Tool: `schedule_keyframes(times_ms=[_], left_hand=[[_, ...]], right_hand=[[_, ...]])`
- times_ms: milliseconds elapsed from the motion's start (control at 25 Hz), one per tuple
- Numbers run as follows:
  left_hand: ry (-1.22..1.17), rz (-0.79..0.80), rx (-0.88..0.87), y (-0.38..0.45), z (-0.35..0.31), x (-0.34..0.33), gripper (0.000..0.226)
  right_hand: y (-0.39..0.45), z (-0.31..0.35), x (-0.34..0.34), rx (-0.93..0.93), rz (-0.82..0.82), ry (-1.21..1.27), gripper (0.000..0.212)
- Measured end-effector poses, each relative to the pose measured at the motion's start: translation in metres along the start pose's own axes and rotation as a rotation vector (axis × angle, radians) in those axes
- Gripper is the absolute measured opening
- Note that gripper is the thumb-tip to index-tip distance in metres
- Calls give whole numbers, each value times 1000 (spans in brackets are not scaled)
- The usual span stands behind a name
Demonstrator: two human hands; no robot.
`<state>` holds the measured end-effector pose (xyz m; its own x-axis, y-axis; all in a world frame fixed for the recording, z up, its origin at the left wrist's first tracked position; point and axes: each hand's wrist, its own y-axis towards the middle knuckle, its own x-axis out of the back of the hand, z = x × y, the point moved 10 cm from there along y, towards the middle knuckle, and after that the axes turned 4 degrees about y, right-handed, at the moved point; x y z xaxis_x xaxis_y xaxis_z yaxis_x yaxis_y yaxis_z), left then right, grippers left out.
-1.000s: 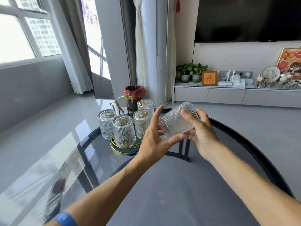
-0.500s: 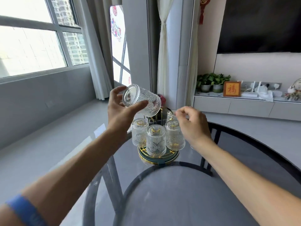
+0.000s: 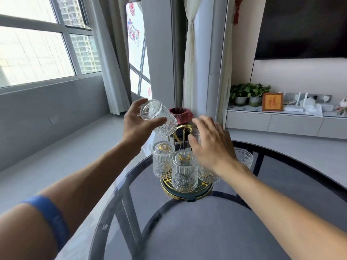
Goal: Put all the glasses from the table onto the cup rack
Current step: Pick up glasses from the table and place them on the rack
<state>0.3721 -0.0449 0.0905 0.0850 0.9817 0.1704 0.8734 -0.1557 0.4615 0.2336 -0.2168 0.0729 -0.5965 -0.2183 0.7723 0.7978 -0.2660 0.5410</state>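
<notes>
My left hand (image 3: 136, 126) grips a ribbed clear glass (image 3: 159, 118), tilted mouth-down toward the gold handle (image 3: 183, 133) of the cup rack (image 3: 185, 194). The round rack has a gold rim and holds inverted glasses: one at the left (image 3: 163, 159), one at the front (image 3: 185, 170), and one at the right (image 3: 207, 174) partly hidden by my right hand (image 3: 210, 145). That hand hovers over the rack's right side, fingers spread, holding nothing. Another glass (image 3: 244, 158) stands on the table behind my right wrist.
The round glass table (image 3: 281, 184) has a dark rim and a dark frame underneath. A bin with a red liner (image 3: 181, 115) stands on the floor beyond the rack. A low cabinet with plants runs along the right wall.
The glass passed from both hands into my left hand alone, which raised it up and left over the rack. My right hand let go and moved over the rack's right side.
</notes>
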Motion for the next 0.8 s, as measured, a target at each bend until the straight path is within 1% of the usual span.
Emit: schedule_keyframes(times_ms=[80, 160, 360, 560, 720, 800], left_hand=[[3, -4, 4, 4, 8, -2, 75], [7, 0, 21, 7, 17, -4, 75], [100, 49, 81, 13, 41, -18, 81], [160, 104, 200, 21, 67, -27, 85], [290, 227, 235, 21, 80, -55, 85], [347, 316, 311, 21, 91, -69, 82]], right_hand=[[9, -11, -18, -56, 169, -37, 59], [9, -19, -32, -67, 266, -61, 61], [17, -15, -25, -27, 208, -55, 52], [13, -15, -24, -19, 196, -58, 53], [17, -15, -24, -20, 177, -45, 51], [17, -17, -24, -21, 161, -41, 52]])
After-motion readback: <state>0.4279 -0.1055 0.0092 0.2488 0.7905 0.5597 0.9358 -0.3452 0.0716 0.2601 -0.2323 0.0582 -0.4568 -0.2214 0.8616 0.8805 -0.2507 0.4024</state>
